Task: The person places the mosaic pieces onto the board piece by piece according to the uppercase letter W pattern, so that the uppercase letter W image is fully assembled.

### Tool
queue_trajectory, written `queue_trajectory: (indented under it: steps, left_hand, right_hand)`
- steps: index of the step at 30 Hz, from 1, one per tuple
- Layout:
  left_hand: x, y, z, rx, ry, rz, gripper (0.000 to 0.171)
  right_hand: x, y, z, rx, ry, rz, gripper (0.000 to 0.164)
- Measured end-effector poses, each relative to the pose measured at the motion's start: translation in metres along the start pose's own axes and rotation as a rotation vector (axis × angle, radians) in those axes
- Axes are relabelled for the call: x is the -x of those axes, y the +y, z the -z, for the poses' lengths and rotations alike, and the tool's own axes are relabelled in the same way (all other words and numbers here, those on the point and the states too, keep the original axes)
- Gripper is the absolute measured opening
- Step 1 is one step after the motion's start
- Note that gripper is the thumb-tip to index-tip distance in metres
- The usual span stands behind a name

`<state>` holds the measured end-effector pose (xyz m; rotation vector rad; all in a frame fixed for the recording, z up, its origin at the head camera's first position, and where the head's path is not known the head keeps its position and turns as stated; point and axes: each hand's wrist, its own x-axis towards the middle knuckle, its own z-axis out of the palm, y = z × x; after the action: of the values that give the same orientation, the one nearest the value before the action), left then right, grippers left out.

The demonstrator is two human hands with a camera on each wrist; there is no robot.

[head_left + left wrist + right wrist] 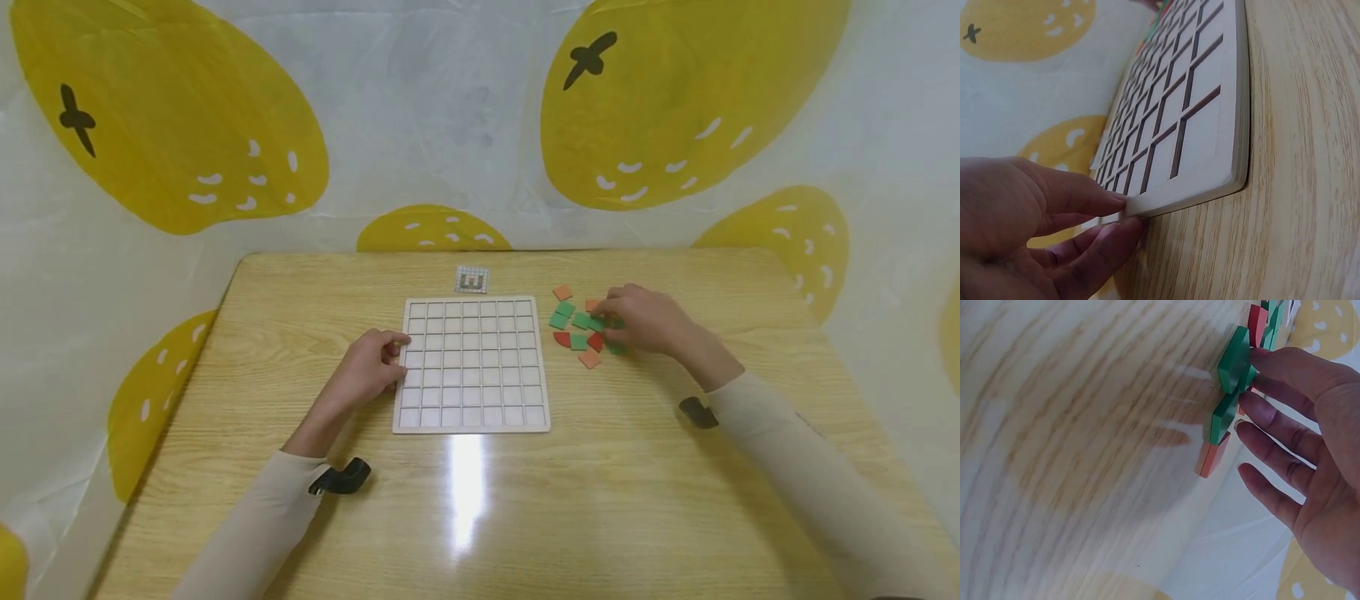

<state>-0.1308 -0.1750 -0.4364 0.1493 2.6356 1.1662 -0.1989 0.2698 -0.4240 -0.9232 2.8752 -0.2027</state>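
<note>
My left hand (366,367) is at the left edge of a pale wooden grid board (471,427), which lies flat on the table. In the left wrist view, the fingertips of the left hand (1054,231) touch the border of the board (1210,178), spaced apart. My right hand (645,321) is over a loose group of small flat tiles right of the board. These include green square tiles (558,320), orange square tiles (590,359) and red quarter-round tiles (562,339). Fingertips of the right hand (1310,437) reach a green tile (1234,361); whether they grip it is hidden.
A small card (472,280) with a brown shape on a grid lies behind the board. The wooden table (337,533) ends at a cloth (435,125) with yellow fruit prints. Black wrist pieces (342,477) stick out at both cuffs.
</note>
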Motion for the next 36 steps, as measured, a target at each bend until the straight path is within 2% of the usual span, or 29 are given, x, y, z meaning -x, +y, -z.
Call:
queue_trajectory:
  steps: [10,30,36]
  left_hand:
    - [0.0005,0.0004,0.0002,-0.012,0.004,-0.015,0.048]
    - [-0.0021,-0.0022,-0.0006,-0.007,0.001,-0.005,0.048]
    - [-0.0029,-0.0028,0.0001,-0.019,0.002,-0.007,0.048]
  right_hand:
    - [0.0009,0.0003,-0.0013,-0.018,-0.024,-0.037,0.028]
    - [-0.0015,0.0056,0.0,-0.008,0.0,-0.037,0.027]
    - [-0.0025,0.0072,0.0065,-0.019,-0.004,-0.041,0.03]
